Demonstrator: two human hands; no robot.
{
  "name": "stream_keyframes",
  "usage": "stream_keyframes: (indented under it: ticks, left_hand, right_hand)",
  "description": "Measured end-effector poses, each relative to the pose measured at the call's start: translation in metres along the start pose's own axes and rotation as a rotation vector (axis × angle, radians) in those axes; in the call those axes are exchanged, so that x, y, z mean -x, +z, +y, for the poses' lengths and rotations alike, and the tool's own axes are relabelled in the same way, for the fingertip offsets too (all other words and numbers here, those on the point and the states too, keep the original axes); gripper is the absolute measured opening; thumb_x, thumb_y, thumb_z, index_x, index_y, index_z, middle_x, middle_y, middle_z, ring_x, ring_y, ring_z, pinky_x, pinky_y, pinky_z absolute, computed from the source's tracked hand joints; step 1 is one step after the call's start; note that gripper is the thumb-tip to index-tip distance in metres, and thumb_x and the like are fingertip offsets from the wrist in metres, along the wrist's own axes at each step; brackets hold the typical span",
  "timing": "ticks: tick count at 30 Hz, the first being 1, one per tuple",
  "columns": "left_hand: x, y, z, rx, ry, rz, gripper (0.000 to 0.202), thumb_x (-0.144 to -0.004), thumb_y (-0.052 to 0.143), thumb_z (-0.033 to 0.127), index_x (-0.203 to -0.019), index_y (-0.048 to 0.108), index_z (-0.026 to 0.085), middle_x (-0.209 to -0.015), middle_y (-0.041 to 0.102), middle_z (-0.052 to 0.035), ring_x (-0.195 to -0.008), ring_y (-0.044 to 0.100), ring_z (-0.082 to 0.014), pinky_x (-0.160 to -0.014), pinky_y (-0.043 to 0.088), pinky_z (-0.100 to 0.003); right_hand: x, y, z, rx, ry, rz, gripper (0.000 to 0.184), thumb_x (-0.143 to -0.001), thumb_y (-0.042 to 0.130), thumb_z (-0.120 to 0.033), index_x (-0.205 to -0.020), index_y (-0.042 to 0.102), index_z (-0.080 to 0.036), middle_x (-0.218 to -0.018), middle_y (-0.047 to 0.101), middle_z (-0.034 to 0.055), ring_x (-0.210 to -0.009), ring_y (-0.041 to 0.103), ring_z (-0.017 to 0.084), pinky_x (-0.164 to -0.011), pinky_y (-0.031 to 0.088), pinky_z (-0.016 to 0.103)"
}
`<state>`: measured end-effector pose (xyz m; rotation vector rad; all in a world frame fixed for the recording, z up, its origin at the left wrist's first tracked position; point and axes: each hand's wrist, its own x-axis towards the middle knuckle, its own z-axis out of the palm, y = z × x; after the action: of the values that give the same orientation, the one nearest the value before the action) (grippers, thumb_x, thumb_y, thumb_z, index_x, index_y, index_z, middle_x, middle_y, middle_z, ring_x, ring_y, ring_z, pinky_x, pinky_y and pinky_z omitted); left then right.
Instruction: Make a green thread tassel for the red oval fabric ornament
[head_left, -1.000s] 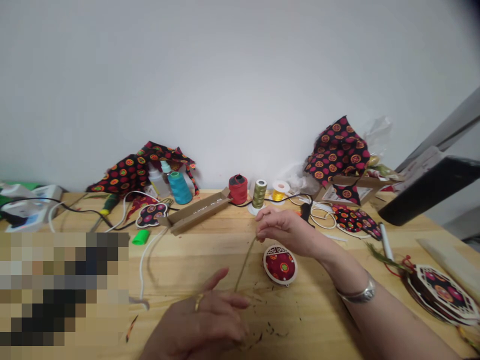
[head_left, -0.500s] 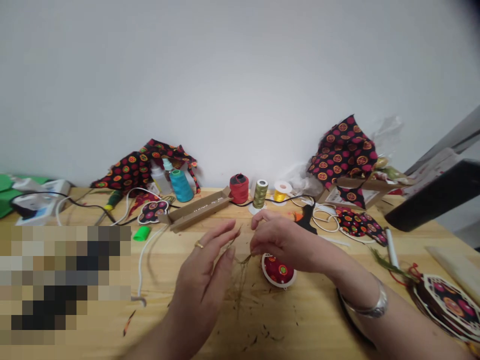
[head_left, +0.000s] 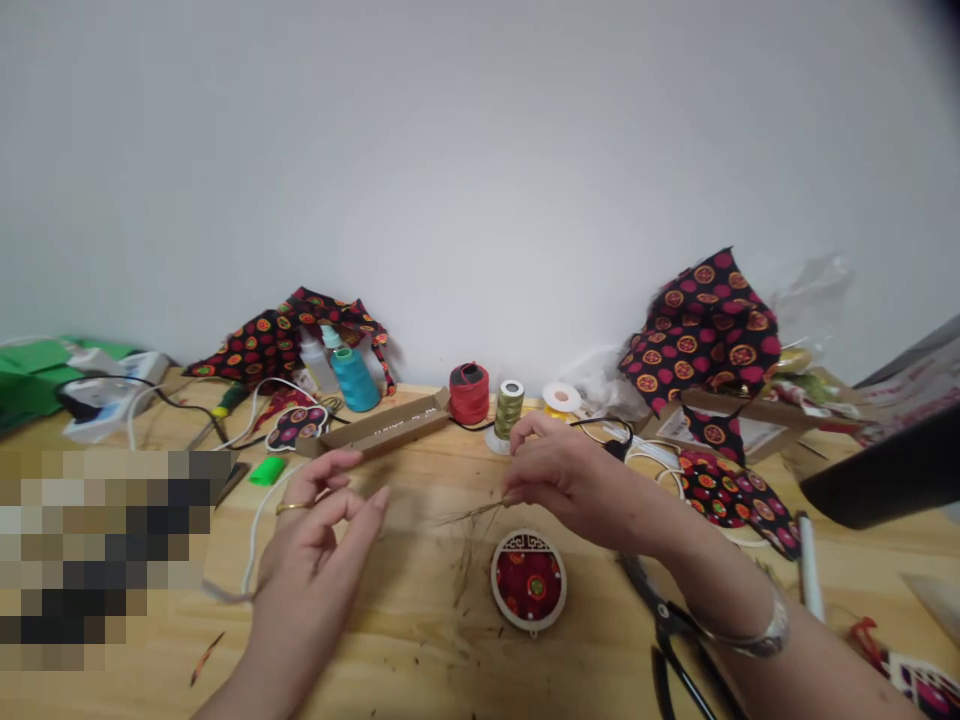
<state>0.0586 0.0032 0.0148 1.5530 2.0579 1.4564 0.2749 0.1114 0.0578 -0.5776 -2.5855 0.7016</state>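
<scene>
Thread [head_left: 475,514], olive, several fine strands: pinched between thumb and fingers of the right hand [head_left: 559,482], above the middle of the table [head_left: 401,575]. Left hand [head_left: 311,545]: fingers parted and half curled, nothing seen in its grasp, apart from the strands.

Handling, as judged: pinch best kept firm and close to where the strands gather, so that none slips; loose ends best combed together by the left hand in light, even strokes, as stuff this fine probably snags. Slack best kept clear of the pendant [head_left: 531,582], just below.

Appearance: strands thin, wispy, uneven; some run toward the left hand, others hang down, splayed; count too fine to tell.

Nearby: spool [head_left: 510,408], olive, behind the right hand; scissors [head_left: 663,610], black-handled, partly hidden by the right forearm.
</scene>
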Motion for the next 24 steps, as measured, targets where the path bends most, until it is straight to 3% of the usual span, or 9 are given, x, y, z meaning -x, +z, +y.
stream_keyframes:
  ticks: [4, 7, 11, 13, 16, 20, 22, 24]
  left_hand:
    - [0.01, 0.009, -0.014, 0.035, -0.115, -0.116, 0.03, -0.076, 0.059, 0.04, -0.053, 0.058, 0.022, -0.103, 0.054, -0.0066, -0.105, 0.052, -0.029, -0.091, 0.037, -0.042]
    - [0.017, 0.012, -0.018, 0.155, -0.257, -0.194, 0.022, -0.075, 0.062, 0.041, -0.063, 0.066, 0.022, -0.092, 0.064, -0.0051, -0.094, 0.058, -0.0263, -0.084, 0.043, -0.036]
    - [0.021, 0.013, -0.027, 0.421, -0.501, -0.159, 0.023, -0.074, 0.064, 0.044, -0.077, 0.072, 0.022, -0.066, 0.069, -0.0019, -0.066, 0.062, -0.0209, -0.063, 0.049, -0.03]
    - [0.019, 0.011, -0.035, 0.377, -0.467, -0.167, 0.025, -0.072, 0.066, 0.045, -0.072, 0.073, 0.021, -0.076, 0.07, -0.0055, -0.07, 0.064, -0.022, -0.062, 0.05, -0.03]
    - [0.012, 0.006, -0.051, 0.147, -0.304, -0.221, 0.029, -0.069, 0.067, 0.046, -0.057, 0.071, 0.02, -0.095, 0.066, -0.0105, -0.094, 0.061, -0.0282, -0.08, 0.048, -0.037]
    - [0.014, 0.005, -0.066, 0.031, -0.2, -0.241, 0.031, -0.069, 0.067, 0.044, -0.049, 0.063, 0.021, -0.093, 0.062, -0.0102, -0.1, 0.058, -0.0301, -0.085, 0.046, -0.042]
    - [0.021, 0.004, -0.069, 0.058, -0.147, -0.225, 0.025, -0.07, 0.068, 0.039, -0.053, 0.062, 0.021, -0.091, 0.061, -0.0096, -0.097, 0.059, -0.0287, -0.081, 0.049, -0.04]
    - [0.028, 0.002, -0.066, 0.139, -0.09, -0.16, 0.015, -0.072, 0.066, 0.035, -0.079, 0.065, 0.021, -0.102, 0.06, -0.01, -0.096, 0.06, -0.0265, -0.078, 0.051, -0.038]
  right_hand:
    - [-0.003, -0.008, 0.002, -0.03, -0.041, 0.002, 0.021, -0.083, 0.055, -0.008, -0.07, 0.067, -0.018, -0.074, 0.052, 0.0016, -0.086, 0.048, 0.015, -0.074, 0.04, 0.026]
    - [-0.006, -0.009, 0.001, -0.05, -0.052, 0.035, 0.021, -0.083, 0.055, -0.008, -0.068, 0.067, -0.018, -0.075, 0.051, 0.0014, -0.083, 0.047, 0.014, -0.072, 0.04, 0.025]
    - [-0.011, -0.01, -0.001, -0.041, -0.04, 0.055, 0.02, -0.084, 0.056, -0.01, -0.068, 0.066, -0.018, -0.075, 0.05, 0.0014, -0.083, 0.047, 0.014, -0.072, 0.039, 0.025]
    - [-0.012, -0.011, -0.003, -0.023, -0.033, 0.068, 0.02, -0.084, 0.056, -0.011, -0.069, 0.066, -0.018, -0.074, 0.05, 0.0014, -0.083, 0.047, 0.014, -0.072, 0.039, 0.026]
    - [-0.011, -0.013, -0.007, -0.033, -0.012, 0.115, 0.019, -0.084, 0.056, -0.014, -0.07, 0.067, -0.019, -0.075, 0.048, 0.0011, -0.079, 0.047, 0.014, -0.072, 0.04, 0.027]
    - [-0.011, -0.009, -0.009, -0.093, -0.014, 0.18, 0.017, -0.085, 0.056, -0.016, -0.073, 0.067, -0.019, -0.074, 0.05, 0.0013, -0.081, 0.048, 0.015, -0.071, 0.042, 0.028]
    - [-0.012, -0.004, -0.008, -0.1, -0.006, 0.195, 0.016, -0.084, 0.056, -0.015, -0.074, 0.068, -0.02, -0.074, 0.052, 0.0015, -0.084, 0.049, 0.016, -0.072, 0.043, 0.028]
    - [-0.015, 0.0, -0.007, -0.082, 0.024, 0.182, 0.015, -0.083, 0.058, -0.014, -0.074, 0.069, -0.02, -0.074, 0.053, 0.0012, -0.084, 0.049, 0.015, -0.072, 0.043, 0.028]
